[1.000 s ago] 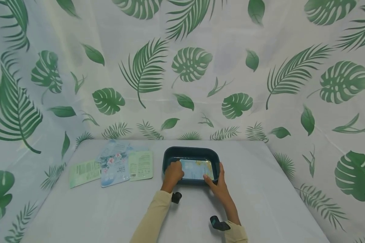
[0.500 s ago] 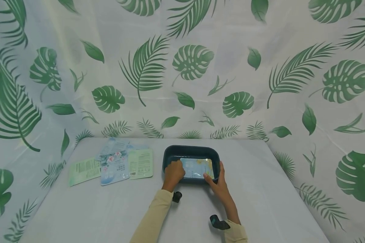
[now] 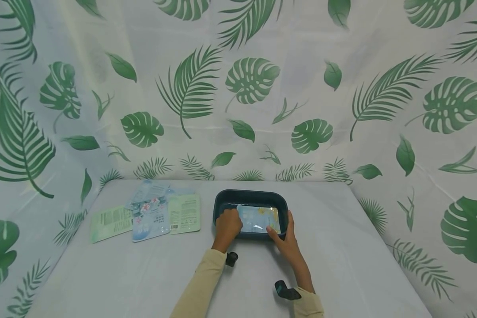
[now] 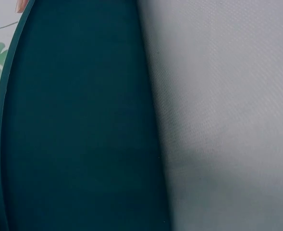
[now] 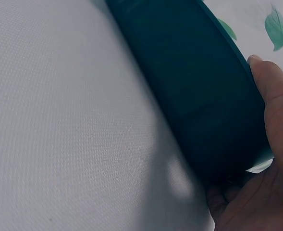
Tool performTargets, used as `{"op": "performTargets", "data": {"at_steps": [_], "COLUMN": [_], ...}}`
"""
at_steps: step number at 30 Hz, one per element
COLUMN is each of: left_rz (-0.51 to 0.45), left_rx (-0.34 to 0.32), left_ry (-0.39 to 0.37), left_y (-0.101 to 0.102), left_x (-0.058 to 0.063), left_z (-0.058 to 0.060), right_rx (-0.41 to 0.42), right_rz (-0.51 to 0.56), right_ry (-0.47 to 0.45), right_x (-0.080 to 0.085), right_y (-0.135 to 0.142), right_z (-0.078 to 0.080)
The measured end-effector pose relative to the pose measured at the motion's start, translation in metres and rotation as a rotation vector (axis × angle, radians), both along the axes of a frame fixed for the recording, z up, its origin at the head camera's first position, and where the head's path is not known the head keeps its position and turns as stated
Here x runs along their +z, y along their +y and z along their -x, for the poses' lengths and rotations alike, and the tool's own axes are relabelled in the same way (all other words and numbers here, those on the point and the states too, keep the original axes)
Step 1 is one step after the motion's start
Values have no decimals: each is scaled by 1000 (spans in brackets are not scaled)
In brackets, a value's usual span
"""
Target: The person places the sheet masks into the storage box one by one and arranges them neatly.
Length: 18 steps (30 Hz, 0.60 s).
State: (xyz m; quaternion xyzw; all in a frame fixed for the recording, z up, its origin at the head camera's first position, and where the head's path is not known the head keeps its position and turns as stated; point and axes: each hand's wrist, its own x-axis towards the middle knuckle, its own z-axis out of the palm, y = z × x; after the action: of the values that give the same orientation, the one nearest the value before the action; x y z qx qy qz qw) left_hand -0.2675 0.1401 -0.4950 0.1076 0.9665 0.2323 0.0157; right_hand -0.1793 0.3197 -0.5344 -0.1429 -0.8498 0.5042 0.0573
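At mid-table, toward the back, the packet [image 3: 257, 219] lies in the tray [image 3: 250, 198], right of ctr & just beside the near wall, w/ the L hand [image 3: 227, 227] over its left end and the R hand [image 3: 288, 245] at the tray's right front corner. Main risk, I'd guess: the packet creases or buckles if L shoves sideways, b/c it looks thin & limp, and the R thumb [image 3: 272, 231] is at its other end (can't tell if touching). Shiny film could also slip from under fingertips. Tray might skid or tip if R pulls on the rim while L bears down, since the table [image 3: 350, 256] prob. gives little grip. Packs [image 3: 150, 223] off to the left overlap, so the L sleeve [image 3: 200, 282] swinging wide could drag them, tho they're well apart from both hands. Pose: L arm comes in from the near side, back of hand up, fingers bent down into the tray; tips hidden, so can't tell if L pinches the packet or just presses. R grips the tray, thumb over the rim, other fingers round the outer right end; L wrist view is mostly tray wall, no help re L's hold.
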Motion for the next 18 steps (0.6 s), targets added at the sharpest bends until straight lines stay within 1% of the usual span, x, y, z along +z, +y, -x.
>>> {"op": "performTargets", "data": {"at_steps": [8, 14, 18], "left_rz": [13, -13, -37], "left_rx": [-15, -13, -2], "left_ry": [6, 1, 27], "left_y": [1, -1, -1], "left_x": [1, 1, 0], "left_z": [0, -1, -2], "right_rx": [-3, -6, -10], "right_rz": [1, 5, -1], "right_ry": [-10, -4, -3], "right_x": [1, 0, 0], "right_y": [2, 1, 0], "right_z": [0, 0, 0]}}
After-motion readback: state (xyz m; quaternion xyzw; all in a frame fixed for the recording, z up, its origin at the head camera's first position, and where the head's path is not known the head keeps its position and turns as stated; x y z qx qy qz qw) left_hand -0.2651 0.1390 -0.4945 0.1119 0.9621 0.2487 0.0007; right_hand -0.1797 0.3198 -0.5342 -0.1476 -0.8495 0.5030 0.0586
